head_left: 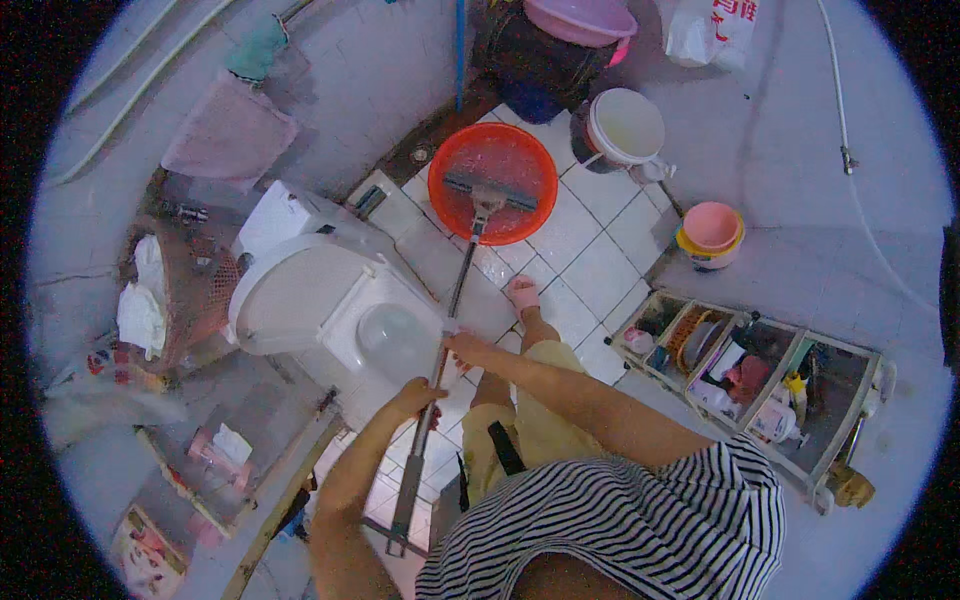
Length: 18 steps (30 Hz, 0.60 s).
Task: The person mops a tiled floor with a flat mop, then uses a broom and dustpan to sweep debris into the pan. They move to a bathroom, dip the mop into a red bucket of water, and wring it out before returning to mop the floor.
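Observation:
My left hand (412,399) is wrapped around the lower grey part of a mop's handle (459,289). Farther up the same pole, close to the toilet seat, my right hand (466,351) grips it too. The pole slants away from me to a wide flat mop head (489,198), probably a sponge mop. That head lies inside a round red plastic basin (551,184) with cloudy, foamy-looking liquid. Beside the pole on the left stands a white toilet (341,315) with its lid raised.
A white bucket (628,124) and a dark bin topped by a pink basin (581,21) stand behind the red basin. Stacked small bowls (711,226) and a shelved cart (750,375) of toiletries line the right wall. A wicker basket (196,300) sits left of the toilet. White tiles (600,262) cover the floor.

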Each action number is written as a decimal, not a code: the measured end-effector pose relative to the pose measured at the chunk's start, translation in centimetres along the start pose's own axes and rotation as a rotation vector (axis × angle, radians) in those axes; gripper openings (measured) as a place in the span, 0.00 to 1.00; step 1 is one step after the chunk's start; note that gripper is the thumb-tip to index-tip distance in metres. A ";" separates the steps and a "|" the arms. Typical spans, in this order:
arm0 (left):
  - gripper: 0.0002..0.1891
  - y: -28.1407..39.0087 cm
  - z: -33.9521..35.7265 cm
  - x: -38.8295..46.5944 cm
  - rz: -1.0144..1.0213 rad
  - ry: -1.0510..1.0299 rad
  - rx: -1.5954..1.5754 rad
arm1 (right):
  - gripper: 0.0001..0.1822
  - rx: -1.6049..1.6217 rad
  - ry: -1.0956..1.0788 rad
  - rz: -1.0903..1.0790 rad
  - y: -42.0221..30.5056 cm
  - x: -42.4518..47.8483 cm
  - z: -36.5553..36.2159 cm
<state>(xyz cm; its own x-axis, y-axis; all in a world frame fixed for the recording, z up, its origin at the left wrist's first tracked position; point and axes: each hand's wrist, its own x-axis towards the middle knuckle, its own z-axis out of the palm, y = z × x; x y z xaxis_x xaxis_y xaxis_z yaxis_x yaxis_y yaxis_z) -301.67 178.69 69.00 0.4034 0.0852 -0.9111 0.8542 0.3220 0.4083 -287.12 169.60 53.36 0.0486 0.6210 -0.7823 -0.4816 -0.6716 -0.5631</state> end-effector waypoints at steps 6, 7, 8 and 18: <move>0.13 -2.5 3.6 12.2 0.108 0.130 -0.405 | 0.12 -0.463 0.488 -0.242 -0.3 -3.3 -13.6; 0.14 -1.5 6.3 13.1 0.111 0.162 -0.409 | 0.11 -0.575 0.588 -0.208 3.5 -0.1 -20.3; 0.14 -0.9 6.7 12.7 0.094 0.190 -0.410 | 0.12 -0.566 0.588 -0.187 3.5 1.6 -21.2; 0.23 -1.5 10.6 3.0 -0.196 0.368 -0.179 | 0.25 -0.858 0.693 -0.614 -8.4 14.0 -30.4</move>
<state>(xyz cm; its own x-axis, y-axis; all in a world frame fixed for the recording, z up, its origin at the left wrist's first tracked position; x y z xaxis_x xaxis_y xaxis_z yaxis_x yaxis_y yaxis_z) -298.24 168.51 66.30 0.0679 0.3256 -0.9431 0.8194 0.5210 0.2389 -255.82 171.66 39.01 0.6348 0.7559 -0.1601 0.4922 -0.5553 -0.6703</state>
